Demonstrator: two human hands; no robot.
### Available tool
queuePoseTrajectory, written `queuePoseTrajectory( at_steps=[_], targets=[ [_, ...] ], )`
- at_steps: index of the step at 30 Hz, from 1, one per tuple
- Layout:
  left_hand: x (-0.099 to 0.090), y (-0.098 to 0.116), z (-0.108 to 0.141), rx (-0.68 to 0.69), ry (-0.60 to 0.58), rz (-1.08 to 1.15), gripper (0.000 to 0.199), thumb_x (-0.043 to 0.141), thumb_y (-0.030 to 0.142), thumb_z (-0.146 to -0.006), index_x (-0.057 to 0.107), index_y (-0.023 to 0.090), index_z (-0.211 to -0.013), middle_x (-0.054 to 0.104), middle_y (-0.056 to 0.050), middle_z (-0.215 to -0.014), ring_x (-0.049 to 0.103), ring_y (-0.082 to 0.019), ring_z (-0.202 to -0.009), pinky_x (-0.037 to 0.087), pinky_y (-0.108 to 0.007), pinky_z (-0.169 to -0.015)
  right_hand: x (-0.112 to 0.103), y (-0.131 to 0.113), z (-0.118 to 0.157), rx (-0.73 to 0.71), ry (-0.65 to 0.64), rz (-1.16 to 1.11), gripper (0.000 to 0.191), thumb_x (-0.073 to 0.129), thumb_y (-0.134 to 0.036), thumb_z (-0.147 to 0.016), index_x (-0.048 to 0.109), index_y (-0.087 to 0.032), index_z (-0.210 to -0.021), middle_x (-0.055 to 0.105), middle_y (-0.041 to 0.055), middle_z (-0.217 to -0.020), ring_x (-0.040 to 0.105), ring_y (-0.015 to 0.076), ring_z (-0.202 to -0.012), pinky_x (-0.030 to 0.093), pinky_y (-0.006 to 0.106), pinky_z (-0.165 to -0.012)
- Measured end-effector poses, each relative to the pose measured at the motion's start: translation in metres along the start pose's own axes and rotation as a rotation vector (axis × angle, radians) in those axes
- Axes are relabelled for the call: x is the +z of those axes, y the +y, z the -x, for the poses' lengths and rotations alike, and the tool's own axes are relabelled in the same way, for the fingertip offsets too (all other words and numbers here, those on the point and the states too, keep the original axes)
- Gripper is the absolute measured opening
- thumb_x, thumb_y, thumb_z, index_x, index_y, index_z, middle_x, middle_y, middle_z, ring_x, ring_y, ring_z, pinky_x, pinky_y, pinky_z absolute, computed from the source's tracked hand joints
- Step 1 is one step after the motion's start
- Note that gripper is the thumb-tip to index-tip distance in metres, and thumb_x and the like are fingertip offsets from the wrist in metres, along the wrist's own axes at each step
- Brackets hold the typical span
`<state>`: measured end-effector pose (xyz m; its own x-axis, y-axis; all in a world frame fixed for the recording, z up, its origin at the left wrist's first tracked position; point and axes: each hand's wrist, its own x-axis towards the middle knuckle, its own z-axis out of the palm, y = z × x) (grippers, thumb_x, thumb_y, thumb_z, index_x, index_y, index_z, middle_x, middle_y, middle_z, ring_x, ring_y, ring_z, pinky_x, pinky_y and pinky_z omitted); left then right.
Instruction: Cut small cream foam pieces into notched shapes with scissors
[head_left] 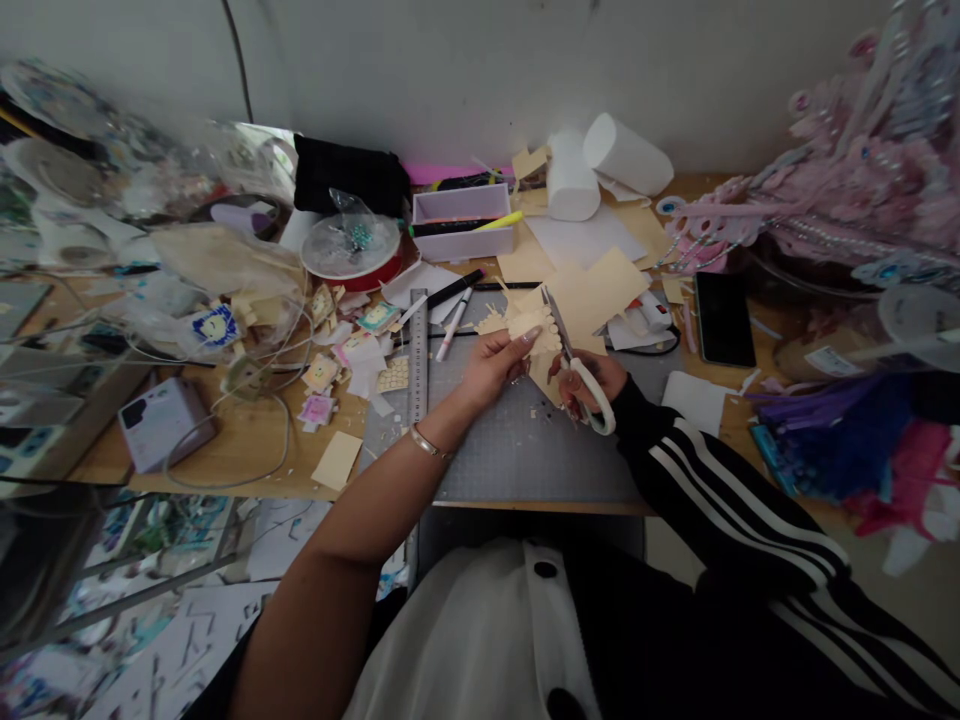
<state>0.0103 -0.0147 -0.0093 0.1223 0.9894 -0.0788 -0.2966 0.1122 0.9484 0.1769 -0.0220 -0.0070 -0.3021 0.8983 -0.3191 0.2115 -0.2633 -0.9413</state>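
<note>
My left hand pinches a cream paper piece with a scalloped edge, above the grey cutting mat. White-handled scissors are gripped in my right hand, their blades pointing up and away along the right edge of that paper. Whether the blades touch the paper is hard to tell. More cream paper sheets lie just behind the hands. A metal ruler rests on the mat to the left, with a white marker beside it.
Behind the mat stand a lilac tray with pens, a ribbon spool and white rolls. Small paper cutouts and wires lie left. A black phone and pink decorations are at the right.
</note>
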Motion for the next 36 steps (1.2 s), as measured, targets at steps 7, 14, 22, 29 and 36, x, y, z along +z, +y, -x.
queuePoseTrajectory(
  at_steps=[7, 14, 22, 29, 36],
  targets=[
    [-0.005, -0.001, -0.003, 0.071, 0.058, 0.036, 0.056, 0.072, 0.058, -0.076, 0.043, 0.018, -0.050, 0.039, 0.006, -0.043, 0.032, -0.005, -0.040, 0.022, -0.024, -0.043, 0.001, -0.003, -0.001, 0.046, 0.020, 0.015, 0.052, 0.074, -0.067, -0.059, 0.052, -0.022, -0.072, 0.045, -0.0071, -0.038, 0.040, 0.0110, -0.027, 0.031, 0.024, -0.026],
    [-0.008, 0.003, -0.005, 0.094, 0.148, -0.032, 0.053, 0.071, 0.062, -0.074, 0.048, 0.018, -0.055, 0.039, 0.006, -0.046, 0.027, -0.005, -0.041, 0.017, -0.024, -0.042, -0.002, -0.006, 0.001, 0.038, -0.015, 0.024, 0.051, 0.077, -0.064, -0.059, 0.053, -0.021, -0.071, 0.046, -0.0076, -0.039, 0.040, 0.0094, -0.028, 0.032, 0.022, -0.027],
    [-0.007, 0.005, -0.002, 0.218, 0.111, -0.153, 0.049, 0.067, 0.057, -0.081, 0.050, 0.018, -0.056, 0.040, 0.006, -0.050, 0.029, -0.006, -0.046, 0.023, -0.024, -0.045, 0.001, -0.003, -0.003, 0.069, -0.030, -0.014, 0.049, 0.076, -0.064, -0.064, 0.053, -0.021, -0.072, 0.045, -0.0069, -0.039, 0.040, 0.0096, -0.029, 0.032, 0.022, -0.027],
    [-0.003, 0.011, 0.002, 0.262, 0.097, -0.212, 0.052, 0.066, 0.058, -0.082, 0.047, 0.018, -0.055, 0.037, 0.005, -0.049, 0.029, -0.007, -0.048, 0.025, -0.025, -0.047, 0.001, 0.002, -0.004, 0.023, -0.018, -0.017, 0.053, 0.075, -0.068, -0.060, 0.053, -0.021, -0.073, 0.048, -0.0064, -0.039, 0.039, 0.0087, -0.027, 0.032, 0.022, -0.026],
    [-0.003, 0.008, 0.000, 0.271, 0.085, -0.274, 0.055, 0.063, 0.064, -0.081, 0.046, 0.018, -0.054, 0.037, 0.005, -0.052, 0.027, -0.008, -0.050, 0.025, -0.024, -0.048, 0.002, 0.001, -0.004, -0.012, -0.001, -0.057, 0.056, 0.072, -0.071, -0.056, 0.053, -0.022, -0.073, 0.048, -0.0054, -0.042, 0.041, 0.0102, -0.030, 0.032, 0.024, -0.026]
  ],
)
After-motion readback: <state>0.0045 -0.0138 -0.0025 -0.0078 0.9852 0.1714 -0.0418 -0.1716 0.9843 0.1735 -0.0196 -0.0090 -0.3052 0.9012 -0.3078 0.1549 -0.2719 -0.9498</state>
